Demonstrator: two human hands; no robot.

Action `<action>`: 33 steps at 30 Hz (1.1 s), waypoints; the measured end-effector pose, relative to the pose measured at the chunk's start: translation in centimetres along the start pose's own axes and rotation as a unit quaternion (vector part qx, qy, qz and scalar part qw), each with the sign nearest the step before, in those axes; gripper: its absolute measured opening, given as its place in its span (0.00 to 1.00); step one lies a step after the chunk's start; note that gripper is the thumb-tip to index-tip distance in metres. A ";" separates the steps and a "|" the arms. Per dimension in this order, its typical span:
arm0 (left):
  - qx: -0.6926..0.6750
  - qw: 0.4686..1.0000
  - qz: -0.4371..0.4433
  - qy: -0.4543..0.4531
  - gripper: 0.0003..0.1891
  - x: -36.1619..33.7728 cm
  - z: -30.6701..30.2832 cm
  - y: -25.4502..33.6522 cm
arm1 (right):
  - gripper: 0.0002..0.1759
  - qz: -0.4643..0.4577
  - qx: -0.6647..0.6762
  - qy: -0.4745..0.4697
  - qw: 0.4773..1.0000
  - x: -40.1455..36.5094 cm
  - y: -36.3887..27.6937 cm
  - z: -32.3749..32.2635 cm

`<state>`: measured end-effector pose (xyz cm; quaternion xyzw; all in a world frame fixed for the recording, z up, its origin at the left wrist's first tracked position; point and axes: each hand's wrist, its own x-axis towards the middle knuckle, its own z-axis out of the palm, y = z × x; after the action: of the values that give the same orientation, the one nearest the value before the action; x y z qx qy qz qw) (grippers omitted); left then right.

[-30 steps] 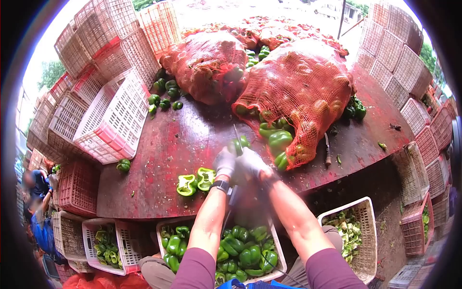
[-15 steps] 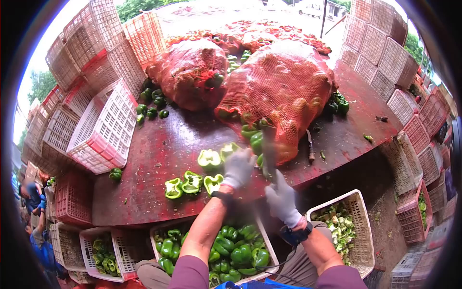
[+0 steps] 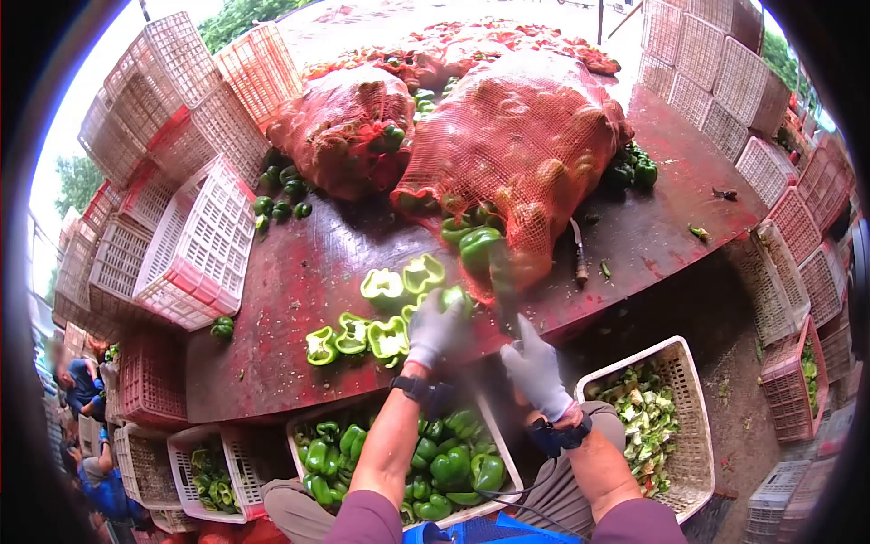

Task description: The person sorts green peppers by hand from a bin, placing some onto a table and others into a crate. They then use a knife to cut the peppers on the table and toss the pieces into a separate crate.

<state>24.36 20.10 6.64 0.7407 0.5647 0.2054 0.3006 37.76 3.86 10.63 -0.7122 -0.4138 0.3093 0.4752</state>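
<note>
My gloved left hand [image 3: 435, 331] is closed around a green pepper [image 3: 456, 297] at the near edge of the red table [image 3: 299, 281]. Just to its right, my gloved right hand [image 3: 535, 372] grips a knife [image 3: 504, 286] whose blade points up, close beside the pepper. Cut pepper halves [image 3: 362, 334] lie cut side up on the table left of my left hand, and two more halves [image 3: 403, 279] rest a little farther back. Whole green peppers [image 3: 471, 238] spill from the mouth of a red mesh sack [image 3: 521, 145] right behind the knife.
A second mesh sack [image 3: 349, 127] lies at the back left. A white crate of whole peppers [image 3: 408, 458] sits between my knees, a crate of pepper scraps [image 3: 657, 426] to the right. Stacked empty crates [image 3: 172, 181] line both sides. People crouch at the far left [image 3: 86, 399].
My left hand drew back from the two far pepper halves toward the table's near edge and now grips a pepper. The right hand with the knife shifted slightly.
</note>
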 end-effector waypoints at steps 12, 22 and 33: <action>0.095 0.995 -0.011 0.010 0.30 0.0 0.6 -1.0 | 0.20 0.126 0.104 -0.146 0.976 0.6 -0.4 2.9; 0.154 0.988 -0.022 -0.016 0.24 0.8 0.2 -2.5 | 0.17 0.094 0.070 -0.217 0.969 9.5 4.2 10.0; 0.165 0.934 0.312 0.055 0.27 7.8 0.3 5.2 | 0.26 0.072 0.145 0.000 0.987 -0.5 -0.2 -0.2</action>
<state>30.46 26.62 9.67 0.9060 0.3473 0.2334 0.0635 37.69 3.38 10.88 -0.6635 -0.3122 0.3997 0.5500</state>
